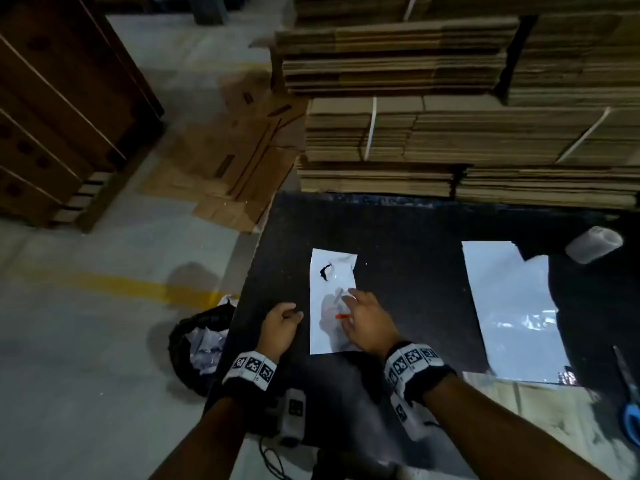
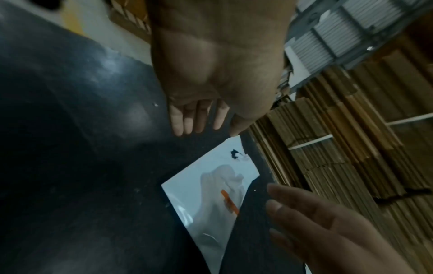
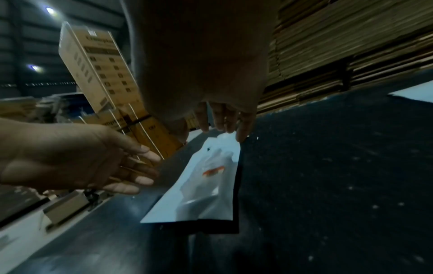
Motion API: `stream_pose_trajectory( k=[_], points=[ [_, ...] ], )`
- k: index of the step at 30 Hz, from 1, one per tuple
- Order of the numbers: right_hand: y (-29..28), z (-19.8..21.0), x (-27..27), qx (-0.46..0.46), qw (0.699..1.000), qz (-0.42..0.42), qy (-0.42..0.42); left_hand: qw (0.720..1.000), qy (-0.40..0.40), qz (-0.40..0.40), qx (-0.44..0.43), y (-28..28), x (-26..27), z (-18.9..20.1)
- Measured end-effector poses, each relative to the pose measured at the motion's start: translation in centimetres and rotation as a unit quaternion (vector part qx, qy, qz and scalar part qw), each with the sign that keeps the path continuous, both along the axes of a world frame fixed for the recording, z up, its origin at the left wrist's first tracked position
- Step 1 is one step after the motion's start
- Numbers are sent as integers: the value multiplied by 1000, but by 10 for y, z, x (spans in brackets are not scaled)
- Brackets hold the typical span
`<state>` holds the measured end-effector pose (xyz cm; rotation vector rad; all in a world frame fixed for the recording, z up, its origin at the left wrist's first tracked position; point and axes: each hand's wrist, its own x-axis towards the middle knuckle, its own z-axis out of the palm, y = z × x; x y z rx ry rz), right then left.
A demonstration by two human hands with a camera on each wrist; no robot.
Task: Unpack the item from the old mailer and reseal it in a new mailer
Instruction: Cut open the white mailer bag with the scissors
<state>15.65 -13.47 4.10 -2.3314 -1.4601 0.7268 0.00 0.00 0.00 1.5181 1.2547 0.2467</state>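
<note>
1. The small white mailer (image 1: 332, 299) lies flat on the black surface (image 1: 415, 289), item visibly inside.
2. Left hand (image 1: 280, 325) and right hand (image 1: 367, 323) hover, each grip apart, nothing held.
3. Careless grabbing risks enlarging the tear (image 1: 325, 271), or the slick film slipping.

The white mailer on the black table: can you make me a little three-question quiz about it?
1. True or false: the white mailer under the right hand has a dark tear.
2. What colour is the stripe showing through it?
3. Which sits at the table's right edge: A) scissors B) a cup C) a phone?

Key: 1 true; 2 orange; 3 A.
</note>
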Motion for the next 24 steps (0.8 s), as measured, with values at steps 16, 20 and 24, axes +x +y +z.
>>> stream_pose_trajectory(
  k=[16,20,24],
  points=[
    [-25,-38,-51,-19,1000,-7,0,987,-90,35,-127,16,28,-25],
    [-33,-34,-47,-15,998,-53,25,994,-57,-45,-83,12,31,-37],
    [-15,-28,-35,29,984,-176,21,990,-66,-91,-85,9,30,-41]
  ],
)
